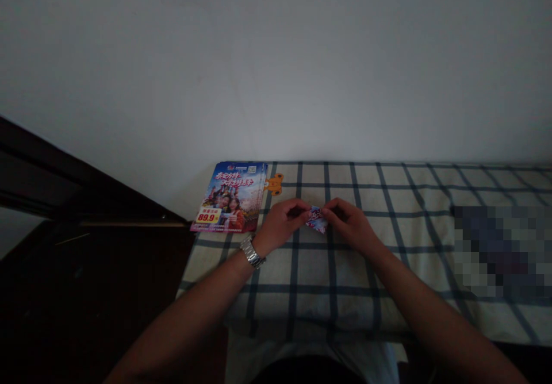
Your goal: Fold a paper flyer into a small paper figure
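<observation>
A small folded piece of colourful printed paper [317,219] lies between my two hands on a checked cloth [388,269]. My left hand [282,223], with a metal watch [252,253] on its wrist, pinches the paper's left side with curled fingers. My right hand [349,223] pinches the paper's right side, fingers closed too. Both forearms reach in from the bottom of the view.
A stack of colourful flyers [230,197] lies at the cloth's far left corner, with a small orange shape [274,184] beside it. A white wall stands close behind. Dark wooden furniture [86,246] fills the left. A blurred patch [500,252] sits at the right.
</observation>
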### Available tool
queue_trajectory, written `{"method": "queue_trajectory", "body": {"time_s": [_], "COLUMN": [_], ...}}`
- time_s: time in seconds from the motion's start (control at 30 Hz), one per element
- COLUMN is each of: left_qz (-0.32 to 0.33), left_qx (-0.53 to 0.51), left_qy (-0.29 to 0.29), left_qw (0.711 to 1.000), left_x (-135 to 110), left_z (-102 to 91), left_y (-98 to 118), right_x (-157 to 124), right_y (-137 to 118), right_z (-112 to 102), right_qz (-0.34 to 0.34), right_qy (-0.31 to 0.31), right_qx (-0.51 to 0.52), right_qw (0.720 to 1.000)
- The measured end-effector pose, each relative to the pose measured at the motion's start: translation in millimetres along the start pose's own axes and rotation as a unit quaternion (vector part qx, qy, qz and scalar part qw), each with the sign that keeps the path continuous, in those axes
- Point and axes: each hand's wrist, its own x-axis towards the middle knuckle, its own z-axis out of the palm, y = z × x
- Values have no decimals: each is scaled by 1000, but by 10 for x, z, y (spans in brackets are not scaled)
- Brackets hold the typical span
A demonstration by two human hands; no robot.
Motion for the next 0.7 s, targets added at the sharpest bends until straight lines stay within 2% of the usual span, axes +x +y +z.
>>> {"method": "queue_trajectory", "body": {"time_s": [0.2,0.43,0.7], "left_qz": [12,-7,2], "left_qx": [25,7,-4], "left_qy": [2,-2,-20], "left_qw": [1000,1000,1000], "left_x": [-3,-1,-2], "left_z": [-45,-22,-1], "left_y": [19,-13,16], "right_x": [-8,-9,0], "right_y": [6,-9,-17], "right_z": [-7,-14,-32], "right_qz": [15,7,3], "right_qy": [-20,-2,24], "right_qx": [-39,-69,-19], "right_qw": [999,998,1000]}}
